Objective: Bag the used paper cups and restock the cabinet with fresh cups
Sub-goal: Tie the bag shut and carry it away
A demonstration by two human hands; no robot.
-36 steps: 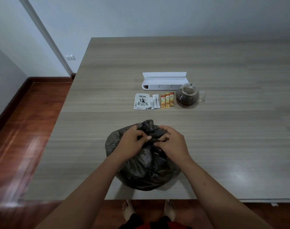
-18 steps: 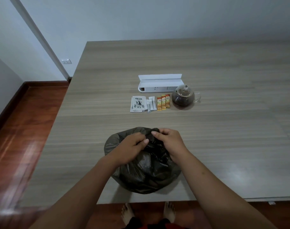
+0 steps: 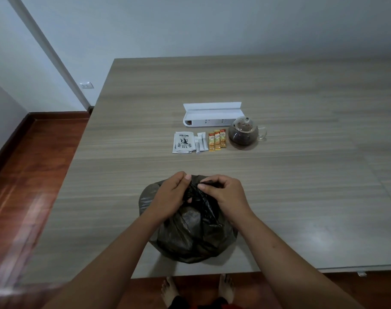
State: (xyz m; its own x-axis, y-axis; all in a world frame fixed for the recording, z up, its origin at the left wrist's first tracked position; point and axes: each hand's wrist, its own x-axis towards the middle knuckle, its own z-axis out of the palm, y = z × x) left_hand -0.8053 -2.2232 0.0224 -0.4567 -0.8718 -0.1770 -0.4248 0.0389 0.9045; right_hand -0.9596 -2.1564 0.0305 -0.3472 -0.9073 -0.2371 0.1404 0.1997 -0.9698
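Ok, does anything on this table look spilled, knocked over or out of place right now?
Nothing stands out. The glass teapot stands upright with no spill around it, the sachets and tea packets lie in a tidy row, and both hands, left hand and right hand, grip the neck of the black bag.

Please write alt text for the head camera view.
Both hands, left hand and right hand, pinch the gathered neck of a black bag on a wooden table. Behind it lie sachets and a glass teapot.
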